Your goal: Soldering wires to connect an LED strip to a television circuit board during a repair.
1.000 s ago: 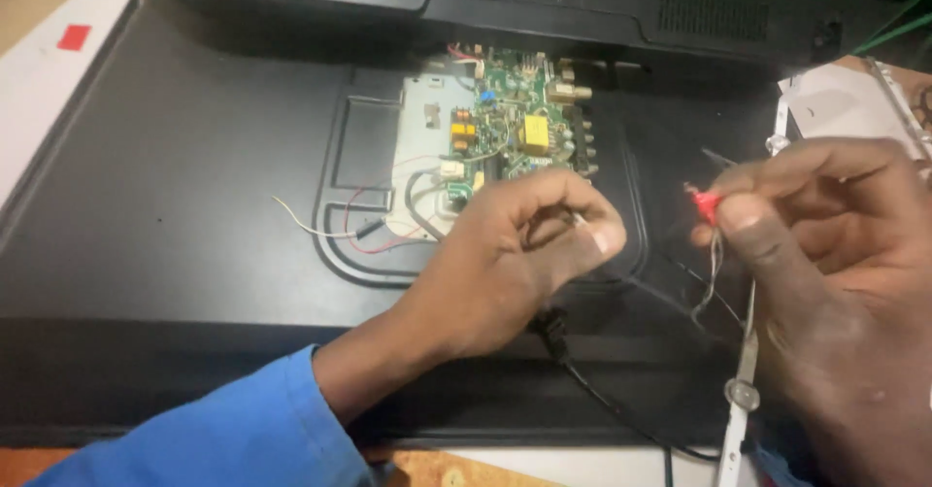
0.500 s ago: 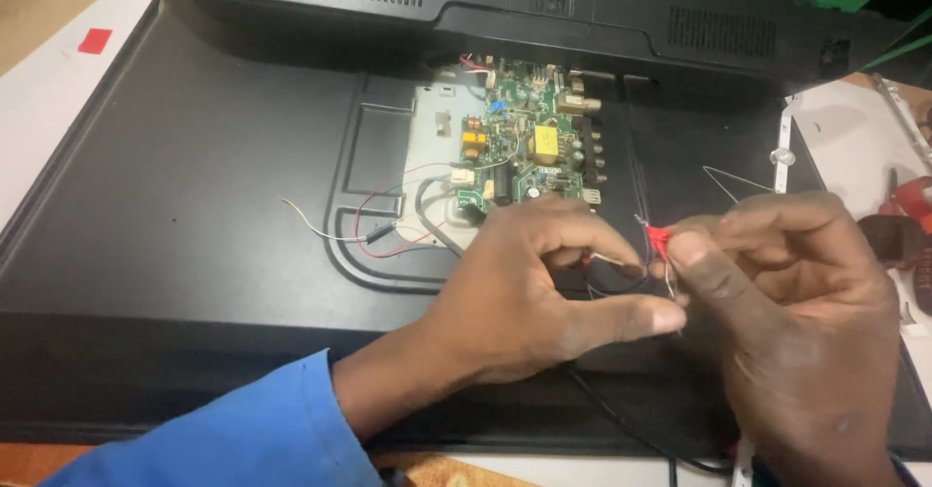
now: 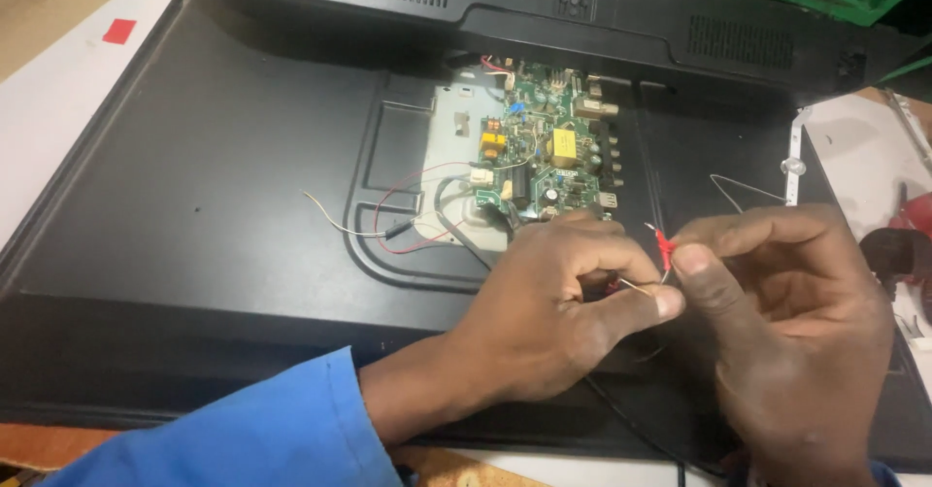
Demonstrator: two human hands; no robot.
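A black flat-screen panel (image 3: pixel 214 215) lies face down with its green circuit board (image 3: pixel 544 162) exposed near the middle. My left hand (image 3: pixel 553 312), in a blue sleeve, is shut on a thin bare wire end (image 3: pixel 636 288) just below the board. My right hand (image 3: pixel 786 322) pinches a small red-sleeved wire (image 3: pixel 664 249) between thumb and forefinger. The two wire ends meet between my fingertips. A black cable (image 3: pixel 631 424) runs from under my hands toward the front edge.
Loose red and white wires (image 3: pixel 388 225) lie left of the board. A second black housing (image 3: pixel 602 11) stands behind the panel. A white strip (image 3: pixel 794 157) and a red tool (image 3: pixel 913 220) rest on the white surface at right.
The view has shifted, so the board and hands sit further left. My hands have come together: the red-sleeved wire now meets the wire in my left hand.
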